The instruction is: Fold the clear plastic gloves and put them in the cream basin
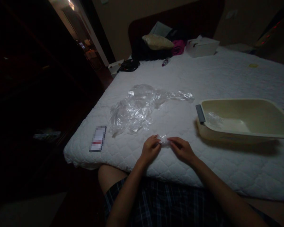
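Observation:
Between my hands, close above the white quilted bed, is a small folded clear plastic bag (pixel 164 140). My left hand (pixel 151 147) pinches its left end, and my right hand (pixel 181 148) has its fingers closed on the right end. Just beyond them, a loose spread of crumpled clear plastic bags (pixel 137 108) lies on the bed. To the right stands a cream plastic bin (pixel 239 134) with grey handles. Inside it, at the left, rests some clear plastic (pixel 214 119).
A phone (pixel 98 138) lies near the bed's left edge. Toward the headboard are a white box (pixel 202 47), a pillow-like bundle (pixel 158 42), a rolled magenta cloth (pixel 178 47), a black bag (pixel 130 65) and a small bottle (pixel 165 61). The room is dim.

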Demonstrator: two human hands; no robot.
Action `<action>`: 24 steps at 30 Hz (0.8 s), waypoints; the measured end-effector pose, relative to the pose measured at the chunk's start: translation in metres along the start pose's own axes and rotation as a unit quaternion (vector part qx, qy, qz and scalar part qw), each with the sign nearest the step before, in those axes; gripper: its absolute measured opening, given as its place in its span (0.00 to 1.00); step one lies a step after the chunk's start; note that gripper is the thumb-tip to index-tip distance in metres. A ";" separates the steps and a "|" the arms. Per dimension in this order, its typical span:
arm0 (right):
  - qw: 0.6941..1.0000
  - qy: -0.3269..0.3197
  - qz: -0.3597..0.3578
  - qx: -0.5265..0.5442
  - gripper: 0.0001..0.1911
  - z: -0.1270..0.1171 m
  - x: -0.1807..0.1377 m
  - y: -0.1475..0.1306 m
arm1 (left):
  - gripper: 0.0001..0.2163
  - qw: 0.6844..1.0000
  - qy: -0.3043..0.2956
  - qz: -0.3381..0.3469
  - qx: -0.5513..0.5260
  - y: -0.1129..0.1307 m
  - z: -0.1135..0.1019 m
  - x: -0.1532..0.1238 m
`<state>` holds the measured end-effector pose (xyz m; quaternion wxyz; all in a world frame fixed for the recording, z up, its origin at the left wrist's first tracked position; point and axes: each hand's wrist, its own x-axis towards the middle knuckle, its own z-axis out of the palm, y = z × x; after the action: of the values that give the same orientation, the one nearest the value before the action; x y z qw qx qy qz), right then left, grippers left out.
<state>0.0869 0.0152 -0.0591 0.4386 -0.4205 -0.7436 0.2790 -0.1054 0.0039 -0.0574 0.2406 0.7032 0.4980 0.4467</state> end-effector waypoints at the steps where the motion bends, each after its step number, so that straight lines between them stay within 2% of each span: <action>1: 0.999 0.009 0.025 0.026 0.12 -0.001 0.001 0.000 | 0.05 1.000 0.013 -0.025 -0.011 0.004 0.001 0.001; 4: 0.989 0.036 0.088 0.117 0.12 -0.005 0.006 -0.001 | 0.04 0.991 0.053 -0.104 -0.066 0.015 0.001 0.004; 7: 0.967 0.042 0.139 0.207 0.12 -0.011 0.010 -0.001 | 0.06 0.969 0.050 -0.189 -0.151 0.024 0.000 0.010; 10: 0.945 0.020 0.179 0.273 0.14 -0.015 0.012 0.002 | 0.09 0.936 0.032 -0.264 -0.231 0.026 0.004 0.017; 13: 0.932 -0.009 0.203 0.300 0.19 -0.014 0.012 0.007 | 0.10 0.913 0.034 -0.306 -0.269 0.024 0.013 0.020; 15: 0.929 -0.022 0.215 0.299 0.21 -0.013 0.013 0.010 | 0.10 0.907 0.035 -0.318 -0.274 0.021 0.020 0.019; 18: 0.929 -0.039 0.230 0.286 0.22 -0.012 0.014 0.011 | 0.10 0.913 0.038 -0.300 -0.274 0.016 0.027 0.017; 24: 0.941 -0.054 0.251 0.222 0.16 -0.009 0.014 0.004 | 0.09 0.927 0.047 -0.277 -0.248 0.013 0.031 0.016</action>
<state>0.0920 0.0297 -0.0520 0.3954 -0.4700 -0.5555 0.5605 -0.0702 0.0166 -0.0564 0.4978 0.4337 0.5567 0.5041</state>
